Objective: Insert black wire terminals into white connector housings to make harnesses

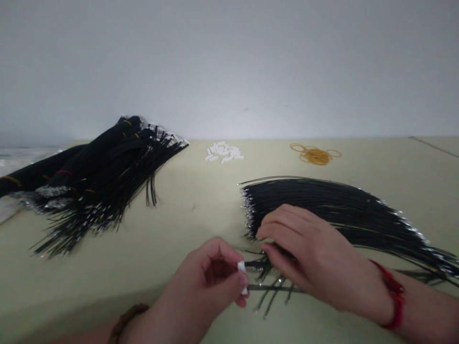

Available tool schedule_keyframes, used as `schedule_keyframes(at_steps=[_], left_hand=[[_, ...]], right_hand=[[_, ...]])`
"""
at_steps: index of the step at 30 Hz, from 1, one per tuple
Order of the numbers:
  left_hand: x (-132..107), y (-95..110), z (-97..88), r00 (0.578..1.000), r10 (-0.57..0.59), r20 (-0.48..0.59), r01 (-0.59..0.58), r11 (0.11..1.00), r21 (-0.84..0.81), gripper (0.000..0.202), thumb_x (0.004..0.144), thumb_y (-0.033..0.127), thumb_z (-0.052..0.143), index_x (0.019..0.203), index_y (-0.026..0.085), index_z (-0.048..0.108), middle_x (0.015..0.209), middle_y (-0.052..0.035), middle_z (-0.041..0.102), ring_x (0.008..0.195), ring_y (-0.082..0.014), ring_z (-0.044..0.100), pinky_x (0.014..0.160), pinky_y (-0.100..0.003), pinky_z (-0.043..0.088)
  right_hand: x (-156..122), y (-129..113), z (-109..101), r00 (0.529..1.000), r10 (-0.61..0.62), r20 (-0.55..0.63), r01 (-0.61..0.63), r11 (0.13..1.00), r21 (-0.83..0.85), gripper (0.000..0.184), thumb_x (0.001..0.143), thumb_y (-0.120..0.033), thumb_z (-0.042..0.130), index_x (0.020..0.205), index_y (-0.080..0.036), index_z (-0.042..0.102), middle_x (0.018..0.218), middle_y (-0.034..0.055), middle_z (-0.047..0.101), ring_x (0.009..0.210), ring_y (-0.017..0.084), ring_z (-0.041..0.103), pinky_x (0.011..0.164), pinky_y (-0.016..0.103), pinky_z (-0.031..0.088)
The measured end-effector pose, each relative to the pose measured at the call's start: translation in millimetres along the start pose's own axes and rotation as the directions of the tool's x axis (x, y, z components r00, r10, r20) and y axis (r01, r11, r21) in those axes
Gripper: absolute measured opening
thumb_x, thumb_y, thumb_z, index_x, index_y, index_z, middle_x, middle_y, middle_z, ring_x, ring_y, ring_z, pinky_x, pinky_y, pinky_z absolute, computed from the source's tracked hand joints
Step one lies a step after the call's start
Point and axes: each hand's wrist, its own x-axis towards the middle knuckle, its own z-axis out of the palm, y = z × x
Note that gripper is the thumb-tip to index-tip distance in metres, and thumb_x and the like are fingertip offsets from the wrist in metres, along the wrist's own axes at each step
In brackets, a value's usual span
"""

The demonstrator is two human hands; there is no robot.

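Nearest, the left hand [204, 277] is curled almost shut, a brown bead bracelet [127, 320] on its wrist, which the lower frame edge cuts off. Its thumb and fingertips pinch a small white plastic connector [243, 277] upright, and the fingers hide most of that piece. Just to the right, the right hand [315, 253] is bent nearly closed over a few black wires [268, 282], with a red cord bracelet [396, 296] at the wrist. Its fingers cover the exact grip and the wire tips, so whether any wire meets the connector cannot be made out.

Beyond and under that hand, a broad fan of black wires [322, 210] with bright stripped ends lies on a pale green table [107, 286], running off the right edge. Farther left sits a heap of banded black wire bundles [96, 172], cut off by the left edge. At the far side lie a small pile of white connectors [223, 152] and a tangle of yellow rubber bands [314, 154], against a plain grey wall [229, 71].
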Motion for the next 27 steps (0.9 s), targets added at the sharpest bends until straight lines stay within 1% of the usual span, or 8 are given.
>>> schedule_keyframes(at_steps=[3, 6, 8, 12, 15, 18, 20, 27], left_hand=[[0, 2, 0.4, 1.000, 0.008, -0.014, -0.008, 1.000, -0.008, 0.016, 0.066, 0.017, 0.066, 0.070, 0.015, 0.051, 0.052, 0.0045, 0.057, 0.051, -0.0084, 0.055, 0.053, -0.020, 0.043], [-1, 2, 0.0, 1.000, 0.024, 0.008, -0.024, 0.999, -0.026, 0.016, 0.066, 0.018, 0.068, 0.068, 0.014, 0.052, 0.053, 0.0047, 0.057, 0.050, -0.0081, 0.055, 0.052, -0.020, 0.043], [-2, 3, -0.5, 0.999, 0.037, 0.019, -0.036, 0.998, -0.047, 0.016, 0.066, 0.018, 0.068, 0.067, 0.014, 0.052, 0.053, 0.0048, 0.057, 0.050, -0.0079, 0.055, 0.052, -0.020, 0.044], [0, 2, -2.4, 0.998, 0.056, 0.009, -0.055, 0.995, -0.089, 0.017, 0.065, 0.015, 0.070, 0.067, 0.014, 0.053, 0.054, 0.0044, 0.059, 0.049, -0.0080, 0.056, 0.051, -0.019, 0.044], [2, -2, -5.2, 0.997, 0.074, 0.010, -0.072, 0.989, -0.131, 0.016, 0.067, 0.016, 0.071, 0.070, 0.014, 0.056, 0.055, 0.0033, 0.062, 0.051, -0.0081, 0.058, 0.052, -0.018, 0.044], [2, -4, -8.0, 0.998, 0.065, 0.027, -0.060, 0.986, -0.158, 0.015, 0.069, 0.017, 0.072, 0.074, 0.013, 0.058, 0.057, 0.0023, 0.064, 0.054, -0.0080, 0.060, 0.055, -0.017, 0.045], [2, -5, -8.7, 0.998, 0.047, 0.034, -0.041, 0.985, -0.167, 0.016, 0.068, 0.017, 0.073, 0.075, 0.013, 0.059, 0.059, 0.0017, 0.065, 0.054, -0.0081, 0.060, 0.055, -0.017, 0.045], [2, -4, -6.9, 0.999, 0.040, 0.032, -0.032, 0.975, -0.218, 0.018, 0.066, 0.019, 0.075, 0.074, 0.012, 0.059, 0.058, -0.0004, 0.066, 0.054, -0.0094, 0.060, 0.054, -0.018, 0.045]], right_hand=[[2, 19, 5, 0.998, 0.033, 0.050, -0.025, 0.989, -0.148, 0.015, 0.088, -0.014, 0.046, 0.088, -0.011, 0.060, 0.089, 0.0046, 0.049, 0.090, 0.011, 0.041, 0.082, 0.025, 0.027], [2, 27, 8, 0.997, 0.002, 0.072, 0.010, 0.986, -0.169, 0.010, 0.085, -0.012, 0.050, 0.080, -0.010, 0.059, 0.083, 0.0036, 0.049, 0.086, 0.012, 0.041, 0.081, 0.026, 0.027], [3, 27, 5, 0.999, -0.017, 0.052, 0.026, 0.984, -0.176, 0.013, 0.086, -0.013, 0.049, 0.079, -0.010, 0.058, 0.084, 0.0039, 0.049, 0.088, 0.013, 0.041, 0.083, 0.028, 0.027], [4, 17, -9, 0.998, -0.047, -0.045, 0.039, 0.986, -0.164, 0.021, 0.091, -0.015, 0.040, 0.086, -0.009, 0.058, 0.093, 0.0049, 0.050, 0.095, 0.013, 0.042, 0.088, 0.028, 0.029], [2, 1, -18, 0.989, -0.055, -0.138, 0.048, 0.998, -0.052, 0.021, 0.092, -0.015, 0.037, 0.087, -0.009, 0.056, 0.089, 0.0035, 0.050, 0.084, 0.008, 0.042, 0.078, 0.020, 0.031], [-3, -16, -20, 0.995, -0.031, -0.100, 0.037, 0.998, 0.058, 0.024, 0.092, -0.016, 0.035, 0.080, -0.011, 0.054, 0.073, 0.0014, 0.046, 0.067, 0.006, 0.036, 0.062, 0.019, 0.023], [-6, -23, -19, 0.997, -0.039, -0.073, 0.043, 0.997, 0.061, 0.026, 0.093, -0.017, 0.035, 0.076, -0.011, 0.054, 0.069, 0.0011, 0.044, 0.064, 0.006, 0.034, 0.061, 0.020, 0.019], [-8, -22, -12, 0.985, -0.121, -0.125, 0.119, 0.993, -0.025, 0.024, 0.091, -0.015, 0.040, 0.072, -0.011, 0.054, 0.068, 0.0014, 0.043, 0.064, 0.007, 0.033, 0.062, 0.021, 0.018]])
